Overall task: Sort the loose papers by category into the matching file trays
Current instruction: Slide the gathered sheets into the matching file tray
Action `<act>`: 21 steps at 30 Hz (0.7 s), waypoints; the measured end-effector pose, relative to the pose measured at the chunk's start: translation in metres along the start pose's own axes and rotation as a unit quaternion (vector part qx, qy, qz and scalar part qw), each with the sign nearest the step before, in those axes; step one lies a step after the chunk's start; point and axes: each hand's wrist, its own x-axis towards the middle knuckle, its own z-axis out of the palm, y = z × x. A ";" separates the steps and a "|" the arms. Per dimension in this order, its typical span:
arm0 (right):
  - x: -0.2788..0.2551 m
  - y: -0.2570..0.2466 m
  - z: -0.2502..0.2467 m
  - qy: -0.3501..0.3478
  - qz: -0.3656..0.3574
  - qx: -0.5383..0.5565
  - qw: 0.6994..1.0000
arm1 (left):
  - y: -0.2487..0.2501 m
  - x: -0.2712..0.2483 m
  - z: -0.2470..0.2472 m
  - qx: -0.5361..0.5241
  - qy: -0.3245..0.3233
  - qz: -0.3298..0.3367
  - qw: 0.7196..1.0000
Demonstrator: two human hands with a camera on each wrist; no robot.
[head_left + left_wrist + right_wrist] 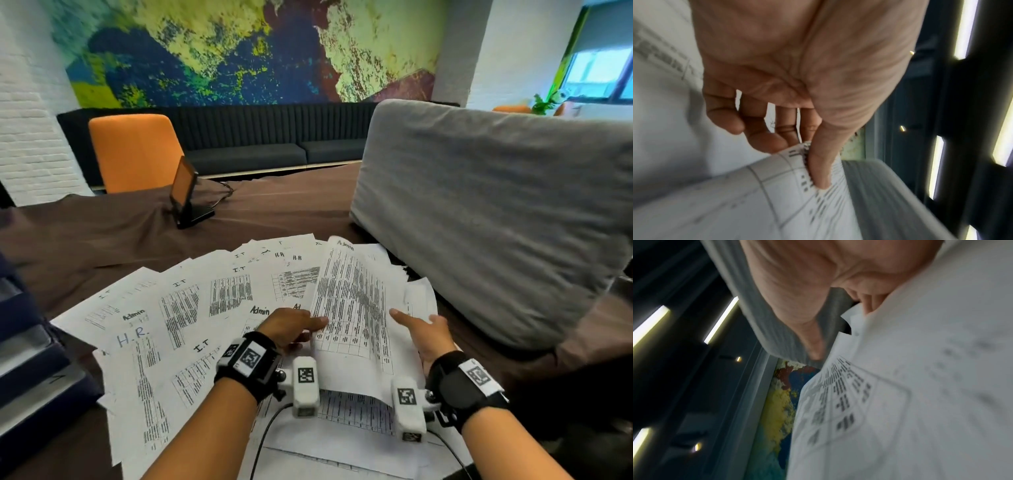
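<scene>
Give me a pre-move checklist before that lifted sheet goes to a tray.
1. Left hand grips the lifted sheet at its left edge, thumb on top: ok.
2. Right hand supports the sheet's right side: ok; how firmly, cannot tell.
3. Category heading read: "Admin" at top, ok.
4. Sheet clear of the spread papers: near edge still touches them, not ok.
5. File trays at far left; matching label: cannot tell.

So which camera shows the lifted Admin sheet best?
The head view: the whole sheet shows, its Admin heading legible, the left hand and right hand at its edges. The left wrist view shows only a corner pinched under the thumb; the right wrist view, a blurred patch of table.
</scene>
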 end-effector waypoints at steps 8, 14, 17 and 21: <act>-0.005 0.014 -0.017 -0.018 0.010 -0.132 0.991 | -0.010 0.014 0.011 0.167 0.165 0.037 0.971; -0.014 0.019 -0.021 -0.037 -0.007 -0.156 0.987 | -0.007 0.020 0.016 0.171 0.172 0.007 0.970; -0.019 0.019 -0.023 -0.046 -0.022 -0.143 0.988 | -0.016 0.024 0.016 0.119 0.170 0.038 0.978; -0.027 0.017 -0.021 -0.058 -0.054 -0.128 0.989 | -0.021 0.018 0.018 0.044 0.192 0.084 0.977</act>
